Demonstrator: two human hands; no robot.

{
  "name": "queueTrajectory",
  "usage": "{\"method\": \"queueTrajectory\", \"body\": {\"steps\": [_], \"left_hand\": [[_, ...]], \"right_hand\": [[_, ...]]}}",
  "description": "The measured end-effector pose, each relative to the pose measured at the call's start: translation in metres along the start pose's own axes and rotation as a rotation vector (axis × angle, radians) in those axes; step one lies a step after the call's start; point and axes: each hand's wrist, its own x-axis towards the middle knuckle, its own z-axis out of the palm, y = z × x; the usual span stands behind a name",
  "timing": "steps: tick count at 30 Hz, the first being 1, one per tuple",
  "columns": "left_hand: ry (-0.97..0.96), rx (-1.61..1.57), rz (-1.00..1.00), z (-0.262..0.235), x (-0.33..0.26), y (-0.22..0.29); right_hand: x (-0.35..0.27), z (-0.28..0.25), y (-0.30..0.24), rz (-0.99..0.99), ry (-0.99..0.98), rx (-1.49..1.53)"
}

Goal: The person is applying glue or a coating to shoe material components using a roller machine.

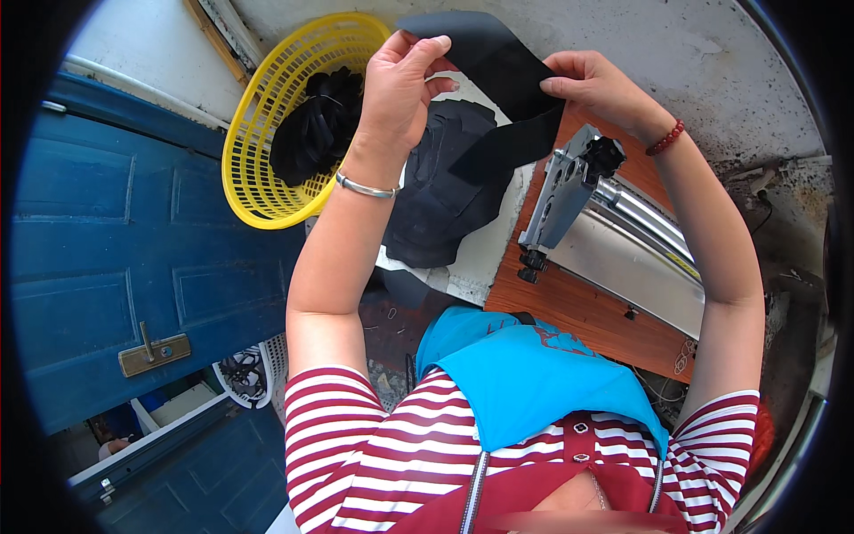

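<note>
A black fabric strip (498,67) is stretched between my two raised hands. My left hand (407,84) pinches its left end between thumb and fingers. At the strip's right-hand bend, my right hand (594,89) grips it with thumb and forefinger. Beyond that bend, the strip's loose end folds back to the left, above a pile of flat black fabric pieces (436,200) on a pale surface. Just below my right hand stands a metal roller machine (560,200) with black knobs.
A yellow plastic basket (238,169) holding a bundle of black material (320,125) stands to the left. The roller machine rests on a brown wooden tabletop (569,307). Blue panelled doors (98,240) line the left side, with a white basket (263,392) beside them. A stained wall rises behind.
</note>
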Motion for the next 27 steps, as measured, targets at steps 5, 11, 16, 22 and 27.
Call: {"method": "queueTrajectory", "body": {"steps": [5, 11, 16, 22, 27], "left_hand": [[-0.027, -0.073, -0.011, -0.008, -0.01, -0.007], [-0.098, 0.019, 0.181, -0.016, -0.02, 0.006], [-0.048, 0.022, 0.179, -0.017, -0.048, 0.007], [0.076, 0.011, 0.004, -0.024, -0.091, -0.012], [0.269, 0.011, -0.13, -0.029, -0.147, -0.04]], "right_hand": [[-0.001, -0.002, 0.006, 0.083, -0.037, 0.023], [0.014, -0.004, -0.004, 0.104, -0.185, -0.448], [0.031, 0.008, 0.004, 0.043, -0.176, -0.434], [0.051, 0.006, 0.019, -0.187, -0.071, -0.812], [0.081, 0.029, 0.014, -0.239, -0.374, -1.243]]}}
